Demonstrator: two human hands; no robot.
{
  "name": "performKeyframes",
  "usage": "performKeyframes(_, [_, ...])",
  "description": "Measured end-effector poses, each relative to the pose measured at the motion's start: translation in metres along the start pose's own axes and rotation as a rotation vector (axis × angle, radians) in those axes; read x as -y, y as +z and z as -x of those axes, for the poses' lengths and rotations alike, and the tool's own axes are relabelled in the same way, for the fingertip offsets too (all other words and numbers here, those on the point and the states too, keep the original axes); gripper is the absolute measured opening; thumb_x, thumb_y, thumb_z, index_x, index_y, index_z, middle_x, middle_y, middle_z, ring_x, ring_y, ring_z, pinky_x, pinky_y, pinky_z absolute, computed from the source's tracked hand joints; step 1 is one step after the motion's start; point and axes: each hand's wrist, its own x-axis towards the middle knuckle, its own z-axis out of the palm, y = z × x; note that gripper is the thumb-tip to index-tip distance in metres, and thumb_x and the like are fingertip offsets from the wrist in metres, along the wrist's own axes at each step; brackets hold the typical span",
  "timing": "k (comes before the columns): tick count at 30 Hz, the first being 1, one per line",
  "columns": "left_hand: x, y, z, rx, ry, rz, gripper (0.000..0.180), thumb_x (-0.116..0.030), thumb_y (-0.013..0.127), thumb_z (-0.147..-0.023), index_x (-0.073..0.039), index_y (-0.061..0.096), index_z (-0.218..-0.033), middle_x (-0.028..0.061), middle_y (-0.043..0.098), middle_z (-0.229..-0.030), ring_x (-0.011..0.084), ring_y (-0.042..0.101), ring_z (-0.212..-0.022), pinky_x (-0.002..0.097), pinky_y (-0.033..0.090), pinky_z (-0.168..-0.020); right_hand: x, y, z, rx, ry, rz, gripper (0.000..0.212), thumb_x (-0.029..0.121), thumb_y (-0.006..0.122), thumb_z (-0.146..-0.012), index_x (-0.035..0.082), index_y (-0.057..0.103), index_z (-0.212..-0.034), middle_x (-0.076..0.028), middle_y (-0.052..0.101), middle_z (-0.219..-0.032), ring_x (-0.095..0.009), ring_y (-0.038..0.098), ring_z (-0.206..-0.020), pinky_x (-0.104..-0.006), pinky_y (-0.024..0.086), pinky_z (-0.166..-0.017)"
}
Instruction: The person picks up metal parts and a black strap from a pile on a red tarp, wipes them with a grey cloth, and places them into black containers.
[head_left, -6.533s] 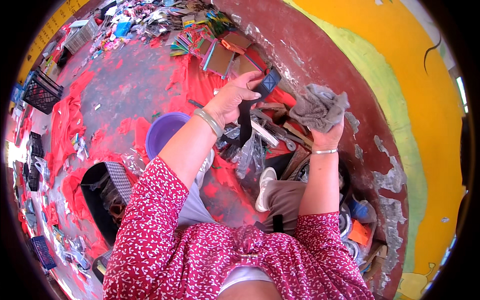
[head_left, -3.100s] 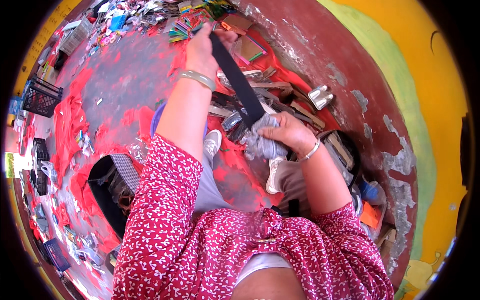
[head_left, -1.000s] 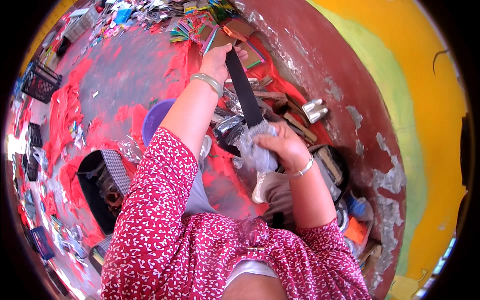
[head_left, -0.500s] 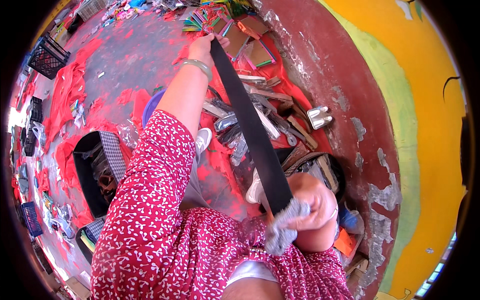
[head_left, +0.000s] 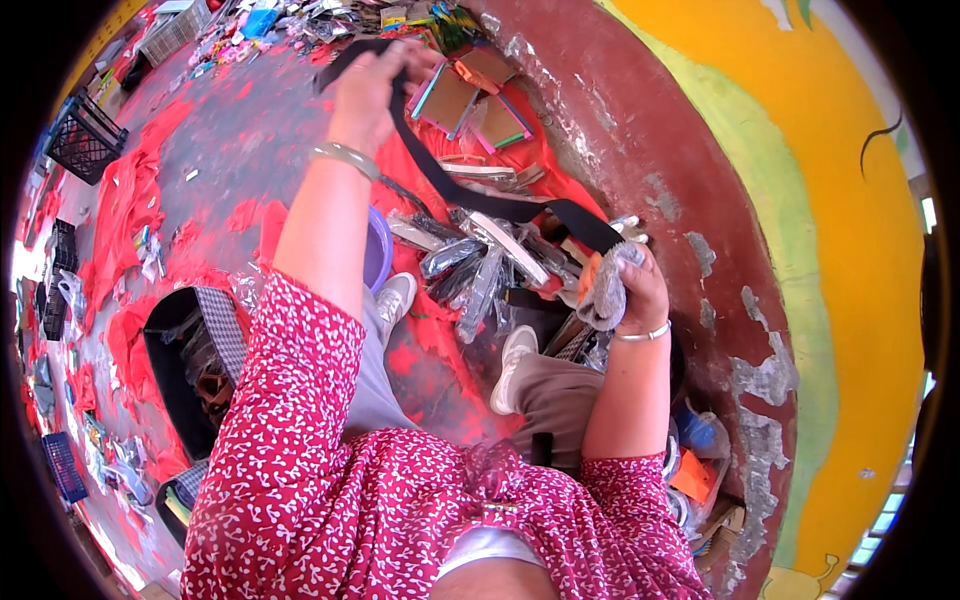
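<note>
A wide black strap (head_left: 505, 207) hangs in a slack curve between my two hands. Up at the far end, my left hand (head_left: 365, 105) is closed around it, slightly blurred, with a loop of strap sticking out past the fingers to the left. Lower and to the right, my right hand (head_left: 645, 290) grips a grey fuzzy cloth (head_left: 607, 298). The strap's other end runs into that cloth, where the cloth hides it. Beneath the strap lies a pile of plastic-wrapped long items (head_left: 485, 280) on red sheeting.
Flat brown boards with coloured edges (head_left: 450, 100) lie at the far end. A peeling red wall (head_left: 690, 190) rises close on the right. A purple basin (head_left: 378, 250) stands beyond my left leg. Left of me are an open black case (head_left: 180, 350) and a black crate (head_left: 88, 140).
The strap has gone from taut to slack and bent. My right hand has moved up and away from my lap with the cloth; my left hand has shifted slightly left.
</note>
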Motion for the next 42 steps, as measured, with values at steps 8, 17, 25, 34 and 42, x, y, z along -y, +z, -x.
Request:
performKeyframes(8, [0.041,0.078,0.072,0.748,-0.133,-0.425,0.043,0.000,0.059,-0.069,-0.002,0.050,-0.111,0.0076,0.059,-0.107,0.0133,0.056,-0.094,0.0272,0.044,-0.078,-0.020,0.017,-0.051,-0.030,-0.041,-0.196,0.031,0.022,0.060,-0.079,-0.005,0.056,-0.094,-0.013,0.061,-0.071,-0.021,0.061,-0.060,-0.0297,0.051,-0.057])
performKeyframes(17, [0.087,0.081,0.080,0.626,0.193,-0.878,0.017,-0.007,0.060,-0.075,-0.006,0.061,-0.092,0.0120,0.063,-0.086,0.0235,0.062,-0.081,0.0318,0.047,-0.070,-0.024,0.033,-0.061,0.083,0.101,-0.252,0.029,0.023,0.064,-0.077,-0.003,0.055,-0.088,-0.013,0.060,-0.073,-0.024,0.061,-0.061,-0.0356,0.052,-0.054])
performKeyframes(25, [0.081,0.089,0.067,0.289,-0.018,-0.830,0.025,-0.027,0.063,-0.075,-0.002,0.066,-0.076,0.0185,0.062,-0.071,0.0320,0.061,-0.069,0.0368,0.047,-0.063,-0.027,0.043,-0.064,-0.038,0.147,-0.196,0.021,0.011,0.066,-0.076,0.000,0.059,-0.093,-0.008,0.064,-0.082,-0.018,0.062,-0.070,-0.0308,0.052,-0.065])
performKeyframes(34, [0.050,0.093,0.056,0.005,-0.419,-0.191,0.014,-0.005,0.054,-0.083,0.007,0.060,-0.087,0.0106,0.062,-0.067,0.0184,0.060,-0.054,0.0285,0.050,-0.050,-0.033,0.054,-0.062,-0.004,0.318,-0.032,0.016,0.006,0.062,-0.078,-0.002,0.061,-0.093,-0.009,0.065,-0.084,-0.019,0.064,-0.072,-0.0299,0.052,-0.065])
performKeyframes(42, [0.044,0.032,0.005,-0.328,-0.436,0.152,0.024,-0.005,0.035,-0.087,0.005,0.057,-0.093,0.0131,0.059,-0.071,0.0231,0.058,-0.062,0.0320,0.050,-0.059,-0.055,0.072,-0.041,0.150,0.457,0.200,0.017,0.004,0.063,-0.077,-0.004,0.062,-0.092,-0.009,0.065,-0.081,-0.016,0.063,-0.070,-0.0266,0.051,-0.065])
